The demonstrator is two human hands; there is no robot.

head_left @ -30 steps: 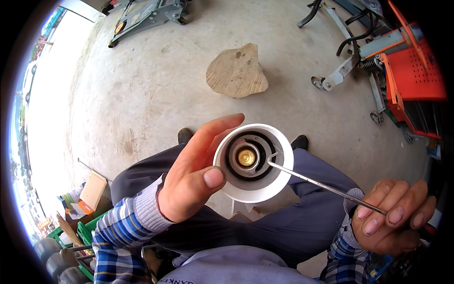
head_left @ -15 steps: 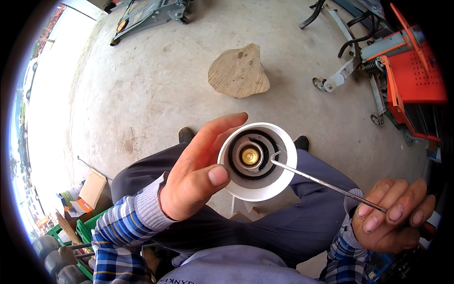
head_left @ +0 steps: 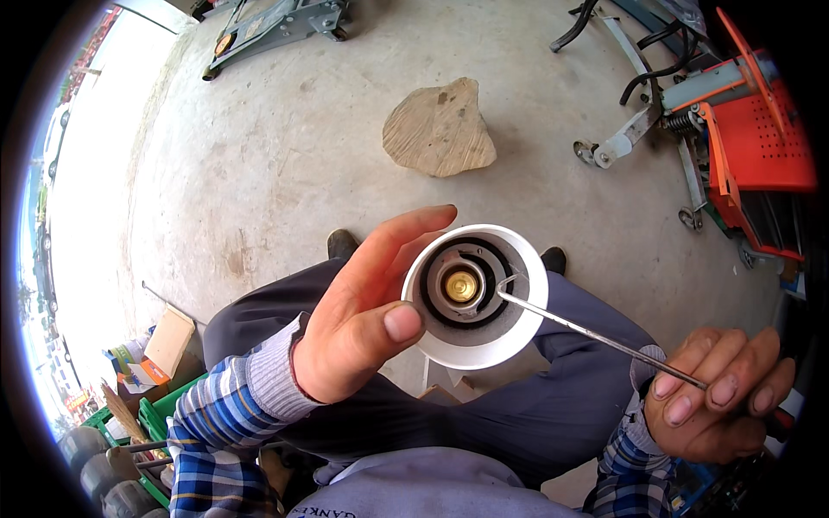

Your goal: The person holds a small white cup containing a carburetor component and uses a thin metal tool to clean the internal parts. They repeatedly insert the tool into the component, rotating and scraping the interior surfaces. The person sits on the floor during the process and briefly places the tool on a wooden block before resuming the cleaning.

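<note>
My left hand (head_left: pixel 350 319) grips a round white housing (head_left: pixel 439 351), its open top facing me. Inside it sit a brass centre piece (head_left: pixel 462 286), a metal ring around that and a black rubber ring. My right hand (head_left: pixel 717 388), at the lower right, is closed on a thin metal hook tool (head_left: pixel 596 337), with part of a red handle showing at the hand's far side. The tool's bent tip reaches into the housing, at the right side of the inner rings.
A stone block (head_left: pixel 439 129) lies on the concrete floor (head_left: pixel 259 155). A grey floor jack (head_left: pixel 276 30) stands at the upper left, wheeled orange-and-grey equipment (head_left: pixel 751 147) at the right. An open cardboard box (head_left: pixel 168 341) and green crates (head_left: pixel 164 410) are at lower left.
My left hand and the housing have shifted slightly to the right, with the tool's tip moving along inside it. Both grips look the same.
</note>
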